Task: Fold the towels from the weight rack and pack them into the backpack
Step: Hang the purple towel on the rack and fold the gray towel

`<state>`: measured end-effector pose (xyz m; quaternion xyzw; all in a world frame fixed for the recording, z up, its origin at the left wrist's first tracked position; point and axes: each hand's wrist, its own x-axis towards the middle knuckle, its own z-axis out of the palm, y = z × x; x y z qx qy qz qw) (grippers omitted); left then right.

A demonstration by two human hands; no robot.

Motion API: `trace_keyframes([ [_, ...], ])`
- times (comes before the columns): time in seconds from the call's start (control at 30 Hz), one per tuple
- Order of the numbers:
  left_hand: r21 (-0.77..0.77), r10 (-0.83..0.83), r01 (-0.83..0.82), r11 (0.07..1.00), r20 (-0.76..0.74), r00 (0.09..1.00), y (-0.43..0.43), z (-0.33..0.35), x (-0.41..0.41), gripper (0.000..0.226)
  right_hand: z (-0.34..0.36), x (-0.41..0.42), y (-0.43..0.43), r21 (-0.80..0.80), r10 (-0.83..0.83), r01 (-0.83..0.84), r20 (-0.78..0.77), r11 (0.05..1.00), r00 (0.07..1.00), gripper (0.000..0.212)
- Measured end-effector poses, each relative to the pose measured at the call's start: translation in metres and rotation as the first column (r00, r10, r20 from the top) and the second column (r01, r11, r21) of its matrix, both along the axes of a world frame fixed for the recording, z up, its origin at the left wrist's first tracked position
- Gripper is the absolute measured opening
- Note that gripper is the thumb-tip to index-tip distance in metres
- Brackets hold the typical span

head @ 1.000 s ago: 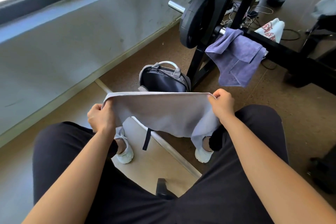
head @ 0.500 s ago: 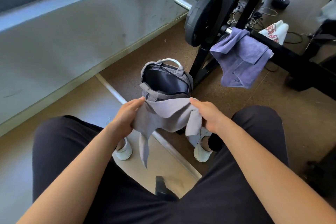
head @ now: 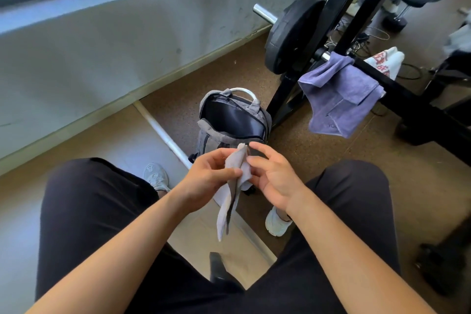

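**Head view: grey towel [head: 238, 169] in the left hand [head: 211, 178], near the open backpack [head: 230, 122]**

The grey towel is gathered into a narrow strip between the two hands, above the person's lap. The left hand's fingers [head: 224, 158] and thumb are curled round its upper part and pinch it. One corner of the towel sticks up past the fingertips, and the rest hangs straight down between the knees, clear of the floor [head: 318, 160]. The right hand [head: 274, 177] is just beside it with its palm turned toward the towel. Its fingers [head: 260, 160] are loosely spread and grip nothing. One fingertip touches the towel's edge, and the forefinger points past the raised corner.

The backpack stands upright on the floor just beyond the hands. Its top is unzipped and its dark inside shows. It sits against the foot of the rack [head: 356, 7].

A purple towel [head: 339, 99] is draped over the rack's lower bar, just beside the plate [head: 293, 35], and hangs free of the floor. A few pale letters sit near its bottom edge, too faint to read. Behind the bar lies a white cloth [head: 386, 61] with red characters printed on it, too blurred to make out.
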<state>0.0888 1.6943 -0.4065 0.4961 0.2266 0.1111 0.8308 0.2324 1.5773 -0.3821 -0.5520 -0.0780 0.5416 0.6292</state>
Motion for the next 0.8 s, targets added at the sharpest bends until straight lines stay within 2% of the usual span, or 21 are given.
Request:
trace_keyframes([
  [0.07,-0.042,0.074,-0.074,0.996,0.002,0.997,0.001,-0.001,0.001,0.019,0.002,0.000,-0.001,0.051,0.016,-0.020,0.074,0.998,0.997,0.048],
  [0.13,-0.118,0.115,-0.114,0.986,-0.003,0.993,0.003,-0.003,0.002,0.013,-0.001,-0.003,-0.002,0.054,0.088,-0.106,0.268,0.993,0.959,0.046],
  [0.23,-0.153,0.070,-0.074,0.986,-0.026,0.997,0.006,-0.005,0.003,0.010,-0.004,-0.006,-0.002,0.020,0.134,-0.174,0.551,0.984,0.823,0.035],
  [0.3,-0.147,0.045,-0.050,0.988,-0.041,0.998,0.008,-0.006,0.003,0.014,-0.002,-0.005,-0.003,0.010,0.148,-0.203,0.652,0.979,0.743,0.033],
  [0.4,-0.183,0.045,-0.052,0.982,-0.044,0.998,0.008,-0.005,0.004,0.022,0.000,-0.002,-0.005,0.043,0.086,-0.171,0.729,0.984,0.679,0.029],
  [0.53,-0.175,0.051,-0.059,0.983,-0.045,0.998,0.007,-0.007,0.005,0.013,-0.002,0.002,-0.005,0.089,0.014,-0.152,0.821,0.984,0.571,0.014],
  [0.7,-0.007,0.153,-0.154,0.988,-0.098,0.983,0.005,-0.010,0.007,0.020,-0.007,0.003,-0.004,-0.060,0.106,-0.146,0.938,0.987,0.330,0.003],
  [0.8,0.065,0.193,-0.186,0.980,-0.122,0.974,0.005,-0.013,0.008,0.017,-0.006,0.000,-0.005,-0.094,0.133,-0.126,0.925,0.988,0.356,0.004],
])
